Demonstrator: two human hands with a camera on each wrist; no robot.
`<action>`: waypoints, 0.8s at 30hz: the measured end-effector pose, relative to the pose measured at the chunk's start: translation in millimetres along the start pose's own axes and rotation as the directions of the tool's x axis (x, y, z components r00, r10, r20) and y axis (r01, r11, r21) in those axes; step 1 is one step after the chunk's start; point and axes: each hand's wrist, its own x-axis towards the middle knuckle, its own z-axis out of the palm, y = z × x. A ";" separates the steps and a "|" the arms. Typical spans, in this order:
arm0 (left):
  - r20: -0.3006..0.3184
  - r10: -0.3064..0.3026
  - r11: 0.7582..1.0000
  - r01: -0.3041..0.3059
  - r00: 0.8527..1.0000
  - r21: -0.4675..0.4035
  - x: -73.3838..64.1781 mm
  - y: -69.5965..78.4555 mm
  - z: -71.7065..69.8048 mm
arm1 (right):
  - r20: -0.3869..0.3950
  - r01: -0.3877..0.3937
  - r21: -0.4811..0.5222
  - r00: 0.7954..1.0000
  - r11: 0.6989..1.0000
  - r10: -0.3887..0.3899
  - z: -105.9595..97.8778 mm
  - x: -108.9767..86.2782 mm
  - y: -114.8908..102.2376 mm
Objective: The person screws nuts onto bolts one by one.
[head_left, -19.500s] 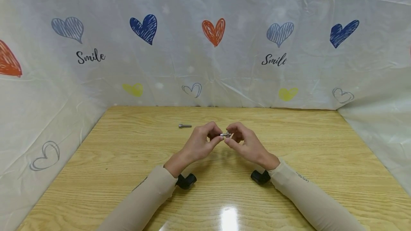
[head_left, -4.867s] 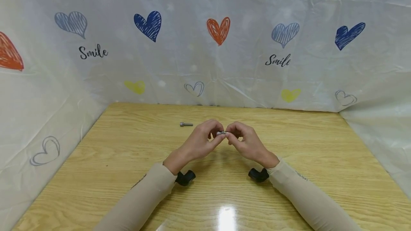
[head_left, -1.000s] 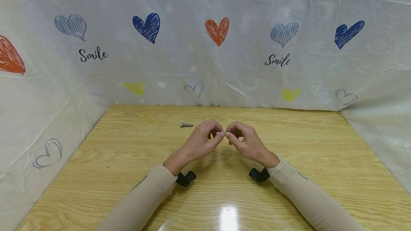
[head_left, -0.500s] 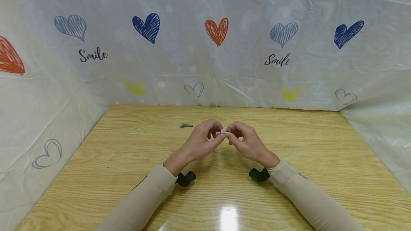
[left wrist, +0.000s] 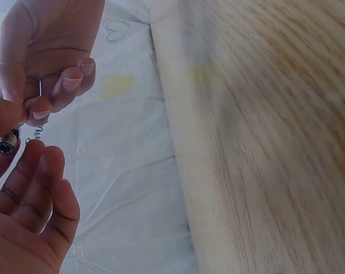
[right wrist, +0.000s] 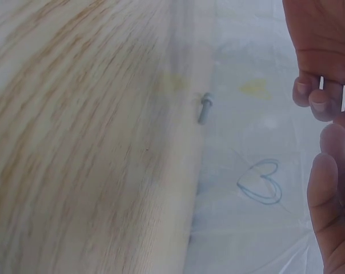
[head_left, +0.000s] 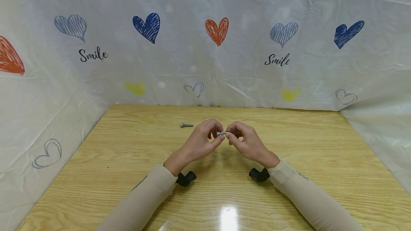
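In the head view, a small silver bolt (head_left: 219, 133) lies level between both hands, its head to the left, and a nut (head_left: 222, 133) sits on its shank close to the head. My left hand (head_left: 201, 139) has thumb and forefinger curled around the bolt at the nut. The shank's far end is pinched by my right hand (head_left: 247, 144), whose fingertips cover the tip. The left wrist view shows the bolt's socket head (left wrist: 5, 147) beside a thumb. In the right wrist view, the hands hide the held bolt.
A second socket-head bolt (head_left: 186, 125) lies on the wooden table (head_left: 144, 134), beyond and left of my left hand. A white cloth printed with hearts (head_left: 244, 70) hangs along the table's back and sides. Black wrist cameras (head_left: 186, 179) sit under both wrists.
Compared with the oldest frame, the nut has moved along the shank from near the right fingertips to near the head. In the last second only the left fingertips shift slightly, baring the nut.
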 end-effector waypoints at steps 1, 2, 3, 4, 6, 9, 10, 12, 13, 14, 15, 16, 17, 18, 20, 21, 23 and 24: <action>0.002 -0.003 1.000 0.003 1.000 0.000 -0.2 0.0 0.0 | -0.001 0.002 -0.001 1.000 1.000 -0.002 -0.2 -0.1 0.0; 0.003 -0.003 1.000 0.003 1.000 -0.002 -0.5 0.0 0.0 | -0.002 0.004 -0.002 1.000 1.000 -0.004 -0.3 -0.1 0.1; 0.005 -0.005 1.000 0.005 1.000 -0.003 -0.8 -0.1 0.0 | -0.002 0.006 -0.004 1.000 1.000 -0.006 -0.2 -0.1 0.1; 0.007 -0.008 1.000 0.008 1.000 -0.004 -1.0 -0.3 0.0 | -0.002 0.007 -0.006 1.000 1.000 -0.007 -0.2 -0.2 0.2; 0.012 -0.016 1.000 0.016 1.000 -0.006 -1.3 -0.3 0.2 | -0.002 0.008 -0.010 1.000 1.000 -0.008 -0.6 -0.4 0.0; 0.021 -0.036 0.999 0.036 0.999 -0.006 -1.5 -0.7 0.6 | 0.001 0.007 -0.015 1.000 1.000 -0.007 -0.8 -0.4 0.1; 0.023 -0.043 0.999 0.044 0.999 -0.006 -1.6 -0.6 0.7 | 0.000 0.007 -0.015 1.000 1.000 -0.007 -1.0 -0.4 0.3; 0.026 -0.054 0.999 0.054 0.998 -0.007 -1.8 -0.9 0.8 | 0.000 0.008 -0.015 1.000 1.000 -0.008 -1.2 -0.2 0.5; 0.028 -0.059 0.998 0.059 0.998 -0.006 -1.8 -1.1 0.9 | 0.000 0.008 -0.015 1.000 1.000 -0.008 -1.2 -0.2 0.7; 0.027 -0.061 0.998 0.062 0.998 -0.008 -1.9 -1.0 0.8 | 0.000 0.008 -0.016 1.000 1.000 -0.008 -1.3 -0.2 1.1; 0.026 -0.062 0.998 0.062 0.998 -0.009 -1.9 -1.2 0.8 | 0.000 0.009 -0.016 1.000 1.000 -0.009 -1.3 -0.2 1.5; 0.024 -0.062 0.998 0.062 0.998 -0.010 -1.8 -1.2 0.8 | 0.000 0.010 -0.018 1.000 1.000 -0.010 -1.3 -0.1 1.9; 0.020 -0.058 0.998 0.058 0.998 -0.011 -1.7 -1.2 0.9 | 0.001 0.011 -0.017 1.000 1.000 -0.011 -1.3 -0.1 2.1; 0.013 -0.052 0.999 0.052 0.999 -0.013 -1.5 -1.1 0.8 | 0.002 0.011 -0.015 1.000 1.000 -0.011 -1.3 -0.1 2.3; -0.004 -0.034 0.999 0.034 0.999 -0.013 -0.9 -0.4 0.3 | 0.003 0.009 -0.011 1.000 1.000 -0.009 -1.4 -0.4 2.5; -0.011 -0.025 1.000 0.024 1.000 -0.012 -0.6 -0.1 0.2 | 0.004 0.008 -0.009 1.000 1.000 -0.008 -1.5 -0.4 2.2; -0.023 -0.006 1.000 0.006 1.000 -0.007 0.1 0.8 -0.2 | 0.003 0.002 -0.001 1.000 1.000 -0.002 -1.6 -0.5 1.3; -0.026 0.003 1.000 -0.003 1.000 -0.005 0.4 1.0 -0.3 | 0.003 0.000 0.002 1.000 1.000 0.000 -1.5 -0.4 1.1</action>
